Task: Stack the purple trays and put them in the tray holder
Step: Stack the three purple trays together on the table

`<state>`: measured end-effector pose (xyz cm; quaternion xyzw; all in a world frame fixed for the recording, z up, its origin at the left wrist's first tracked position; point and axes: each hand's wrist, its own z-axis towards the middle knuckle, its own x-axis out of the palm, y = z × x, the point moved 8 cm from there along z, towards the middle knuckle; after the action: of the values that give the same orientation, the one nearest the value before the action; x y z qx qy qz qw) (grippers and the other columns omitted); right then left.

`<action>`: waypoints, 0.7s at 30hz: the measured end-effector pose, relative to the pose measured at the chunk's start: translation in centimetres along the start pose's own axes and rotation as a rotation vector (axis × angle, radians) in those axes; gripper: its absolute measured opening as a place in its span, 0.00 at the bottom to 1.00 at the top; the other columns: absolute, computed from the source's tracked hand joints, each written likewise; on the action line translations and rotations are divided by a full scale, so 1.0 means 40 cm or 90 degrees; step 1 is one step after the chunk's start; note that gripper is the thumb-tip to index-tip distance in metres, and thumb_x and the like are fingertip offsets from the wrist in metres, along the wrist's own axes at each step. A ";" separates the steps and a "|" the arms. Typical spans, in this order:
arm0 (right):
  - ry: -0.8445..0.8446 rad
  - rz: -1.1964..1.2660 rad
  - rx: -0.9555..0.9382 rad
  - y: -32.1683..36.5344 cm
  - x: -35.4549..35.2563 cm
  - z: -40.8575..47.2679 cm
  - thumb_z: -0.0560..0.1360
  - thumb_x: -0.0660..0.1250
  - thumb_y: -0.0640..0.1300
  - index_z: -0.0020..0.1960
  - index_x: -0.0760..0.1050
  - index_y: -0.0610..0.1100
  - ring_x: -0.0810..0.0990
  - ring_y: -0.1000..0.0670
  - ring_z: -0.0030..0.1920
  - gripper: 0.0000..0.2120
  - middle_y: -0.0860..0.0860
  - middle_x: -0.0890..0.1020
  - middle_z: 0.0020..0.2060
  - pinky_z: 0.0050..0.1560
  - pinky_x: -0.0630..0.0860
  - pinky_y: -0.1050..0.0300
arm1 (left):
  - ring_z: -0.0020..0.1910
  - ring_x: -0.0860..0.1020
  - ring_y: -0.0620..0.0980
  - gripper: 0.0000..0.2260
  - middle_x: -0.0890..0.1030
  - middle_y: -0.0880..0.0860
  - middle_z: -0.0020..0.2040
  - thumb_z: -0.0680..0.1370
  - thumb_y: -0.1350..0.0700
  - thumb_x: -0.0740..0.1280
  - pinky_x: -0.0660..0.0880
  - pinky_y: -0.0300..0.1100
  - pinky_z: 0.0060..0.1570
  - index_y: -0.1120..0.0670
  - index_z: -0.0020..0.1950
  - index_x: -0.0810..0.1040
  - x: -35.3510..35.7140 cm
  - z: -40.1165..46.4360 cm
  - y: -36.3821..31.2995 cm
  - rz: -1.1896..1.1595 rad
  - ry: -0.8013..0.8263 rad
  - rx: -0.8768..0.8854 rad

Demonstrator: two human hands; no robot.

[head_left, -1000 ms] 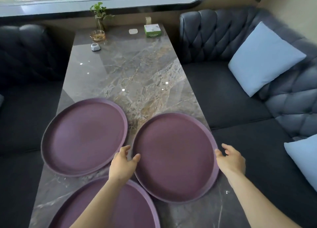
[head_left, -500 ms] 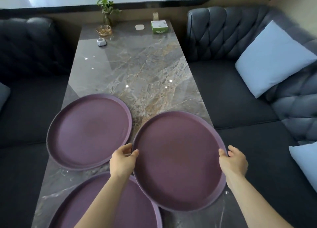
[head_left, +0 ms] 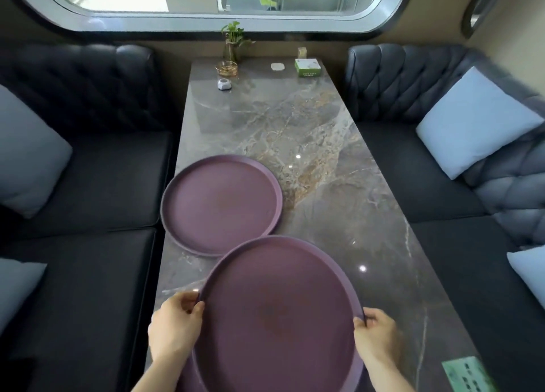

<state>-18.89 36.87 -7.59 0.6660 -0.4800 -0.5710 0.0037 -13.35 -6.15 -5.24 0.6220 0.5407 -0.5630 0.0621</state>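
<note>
I hold a round purple tray (head_left: 280,312) by its rim, my left hand (head_left: 174,327) on its left edge and my right hand (head_left: 376,337) on its right edge. It hangs over the near end of the marble table (head_left: 324,161), covering most of another purple tray whose edge (head_left: 188,377) peeks out below at the left. One more purple tray (head_left: 221,204) lies flat on the table further back on the left, its near rim just under the held tray's far rim. No tray holder is in view.
Dark tufted sofas flank the table, with pale blue cushions (head_left: 472,120) on both sides. At the table's far end stand a small plant (head_left: 234,41), a glass dish (head_left: 226,68), a green box (head_left: 307,67) and small white items. A green card (head_left: 466,374) lies at the near right.
Both hands have closed on the right tray's rim, lifted it and brought it towards me and leftward over the nearest tray. The camera has tilted up, showing more of the window.
</note>
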 end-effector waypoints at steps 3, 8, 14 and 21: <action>-0.005 -0.011 -0.009 -0.017 0.038 -0.069 0.68 0.73 0.35 0.47 0.83 0.44 0.83 0.40 0.49 0.09 0.42 0.85 0.44 0.52 0.77 0.47 | 0.50 0.83 0.54 0.09 0.87 0.46 0.46 0.73 0.53 0.72 0.77 0.48 0.50 0.46 0.52 0.85 -0.020 -0.008 0.075 0.007 0.015 -0.015; -0.046 -0.068 -0.036 -0.010 0.044 -0.121 0.70 0.72 0.35 0.52 0.82 0.41 0.81 0.38 0.53 0.11 0.40 0.83 0.49 0.52 0.76 0.47 | 0.48 0.82 0.58 0.10 0.86 0.49 0.47 0.73 0.54 0.71 0.76 0.48 0.47 0.43 0.52 0.83 -0.012 -0.022 0.125 0.027 0.025 -0.028; -0.048 -0.085 -0.041 -0.024 0.047 -0.141 0.70 0.71 0.33 0.51 0.83 0.41 0.81 0.40 0.51 0.11 0.42 0.85 0.45 0.52 0.77 0.48 | 0.40 0.76 0.56 0.08 0.83 0.50 0.43 0.73 0.52 0.70 0.74 0.47 0.42 0.43 0.51 0.82 -0.026 -0.026 0.139 0.069 -0.019 -0.007; -0.044 -0.091 -0.016 -0.033 0.048 -0.155 0.70 0.72 0.33 0.50 0.85 0.42 0.83 0.39 0.48 0.11 0.43 0.86 0.44 0.49 0.80 0.48 | 0.49 0.81 0.60 0.09 0.86 0.50 0.49 0.74 0.55 0.70 0.77 0.50 0.48 0.45 0.52 0.83 -0.022 -0.012 0.153 0.073 -0.003 -0.001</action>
<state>-13.52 32.99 -7.63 0.6784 -0.4238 -0.5985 -0.0453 -8.31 -8.85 -7.63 0.6506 0.5040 -0.5599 0.0962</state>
